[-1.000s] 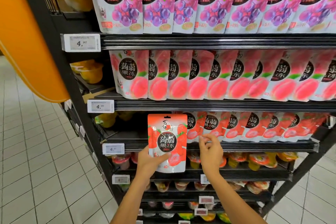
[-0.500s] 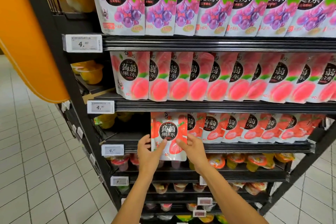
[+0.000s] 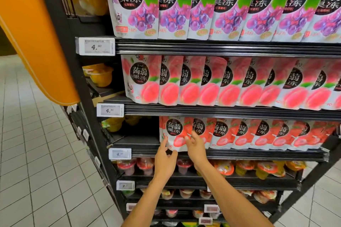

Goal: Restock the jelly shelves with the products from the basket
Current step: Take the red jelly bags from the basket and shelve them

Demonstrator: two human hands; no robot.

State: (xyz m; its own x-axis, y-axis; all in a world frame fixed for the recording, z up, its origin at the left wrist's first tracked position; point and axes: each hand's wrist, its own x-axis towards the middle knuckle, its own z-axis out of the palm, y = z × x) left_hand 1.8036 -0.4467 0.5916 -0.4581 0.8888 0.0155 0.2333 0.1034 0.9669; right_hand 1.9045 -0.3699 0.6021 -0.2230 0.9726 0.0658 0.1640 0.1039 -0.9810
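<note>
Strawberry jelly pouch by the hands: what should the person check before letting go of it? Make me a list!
1. Strawberry pouch label faces front: ok.
2. It matches the strawberry row beside it: ok.
3. Its bottom sits fully on the shelf: cannot tell, the hands cover part of it.
4. Left hand touches its lower left edge and right hand its front, steadying it: ok.
5. Basket ready for the next pouch: cannot tell, out of view.
</note>
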